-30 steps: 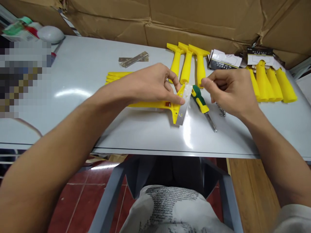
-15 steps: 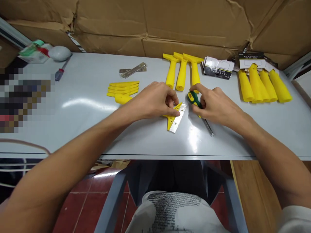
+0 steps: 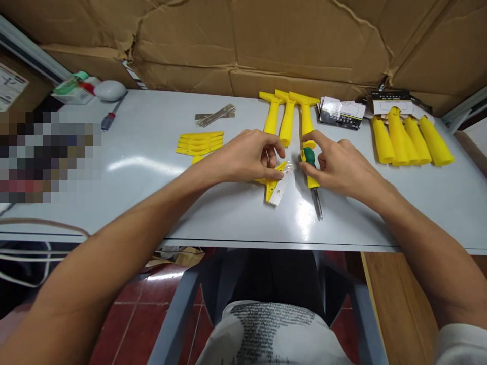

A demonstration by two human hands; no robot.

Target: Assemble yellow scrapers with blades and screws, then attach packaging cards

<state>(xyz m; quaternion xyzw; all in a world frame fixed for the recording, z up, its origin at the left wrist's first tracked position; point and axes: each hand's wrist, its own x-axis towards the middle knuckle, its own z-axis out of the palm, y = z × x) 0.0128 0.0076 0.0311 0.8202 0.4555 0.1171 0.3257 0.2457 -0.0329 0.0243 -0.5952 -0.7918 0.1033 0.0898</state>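
My left hand (image 3: 253,157) is closed on a yellow plastic scraper (image 3: 270,188), its thumb pressing near the head. Along the head lies a flat, shiny blade (image 3: 279,191) with small holes; clear wrap seems to show at its far end. The scraper's handle is mostly hidden under the hand and forearm. To the right, my right hand (image 3: 337,159) has its thumb and fingers about the green and yellow handle of a screwdriver (image 3: 312,181). The index finger is lifted off, and the metal shaft points toward the table's front edge.
Yellow strips (image 3: 200,143) lie in a stack on the left, with wrapped blades (image 3: 215,115) behind. Three yellow scrapers (image 3: 287,121) lie at the back, beside black-and-white cards (image 3: 340,112). Several yellow handles (image 3: 413,139) lie far right. Another screwdriver (image 3: 108,120) is far left.
The screwdriver has swung in my right hand, so its shaft points more straight toward me. My left hand keeps its hold on the scraper. The whole view has shifted slightly.
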